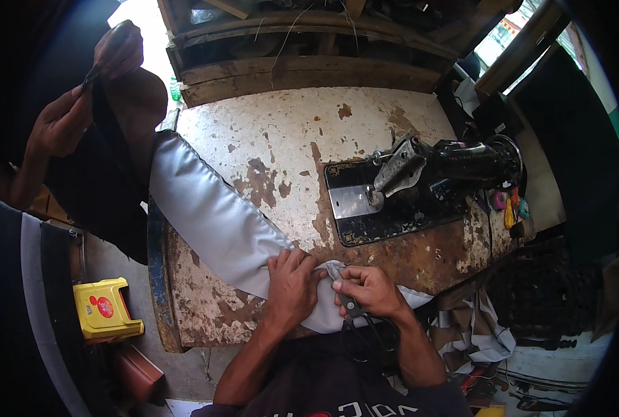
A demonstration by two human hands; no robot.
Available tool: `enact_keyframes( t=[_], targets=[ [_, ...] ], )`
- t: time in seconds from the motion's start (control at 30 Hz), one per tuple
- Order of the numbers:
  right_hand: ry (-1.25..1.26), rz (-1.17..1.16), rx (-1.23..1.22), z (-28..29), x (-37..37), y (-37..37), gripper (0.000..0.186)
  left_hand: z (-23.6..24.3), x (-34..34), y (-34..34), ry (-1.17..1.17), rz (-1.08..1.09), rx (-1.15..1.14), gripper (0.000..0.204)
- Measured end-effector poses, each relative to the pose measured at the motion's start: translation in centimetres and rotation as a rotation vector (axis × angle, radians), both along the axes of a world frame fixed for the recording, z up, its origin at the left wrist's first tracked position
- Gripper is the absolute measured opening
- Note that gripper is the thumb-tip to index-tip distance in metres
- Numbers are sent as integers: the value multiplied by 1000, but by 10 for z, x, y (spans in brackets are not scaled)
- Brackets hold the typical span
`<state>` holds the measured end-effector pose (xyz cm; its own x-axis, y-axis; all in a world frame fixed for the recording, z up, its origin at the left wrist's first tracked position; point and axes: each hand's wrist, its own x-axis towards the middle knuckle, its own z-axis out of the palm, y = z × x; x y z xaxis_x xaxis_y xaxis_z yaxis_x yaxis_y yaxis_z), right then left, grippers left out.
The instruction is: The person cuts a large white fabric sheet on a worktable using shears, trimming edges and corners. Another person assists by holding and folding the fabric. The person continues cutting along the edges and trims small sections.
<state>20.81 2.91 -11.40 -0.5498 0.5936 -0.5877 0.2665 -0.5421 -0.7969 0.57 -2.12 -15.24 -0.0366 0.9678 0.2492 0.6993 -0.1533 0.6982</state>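
1. We see a table of worn wood, its pale paint flaking; cloth hides part of its near edge.
2. Behind it, a rough plank shelf is cut off at the top, its contents too dim for us to name.
3. Smooth silvery cloth slants across the table's left side to the near edge, partly under both hands.
4. A black metal sewing machine stands rightward.
5. The left hand rests on the cloth, fingers bent; we cannot tell whether they pinch it.
6. The right hand grips dark scissors near the pivot, blades largely hidden from us.
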Motion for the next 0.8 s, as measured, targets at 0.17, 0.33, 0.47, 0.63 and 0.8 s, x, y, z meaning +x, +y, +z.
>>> enact_keyframes(
  t=[0.17, 0.33, 0.47, 0.63, 0.8],
  targets=[
    [-43, -49, 47, -1, -4, -5, 23, -3, 0, 0, 18, -9, 9, 17],
    [-43, -81, 86, -7, -7, -8, 22, -3, -2, -1, 17, -31, 10, 16],
    [74, -361, 179, -14, -6, -1, 20, 0, -4, -6, 22, -95, -15, 16],
    [-4, -80, 135, -6, 12, -5, 21, 5, -2, -9, 7, -39, -42, 17],
    [-77, -10, 60, 0, 17, -12, 22, 7, 3, -5, 1, -24, -83, 19]
  ],
)
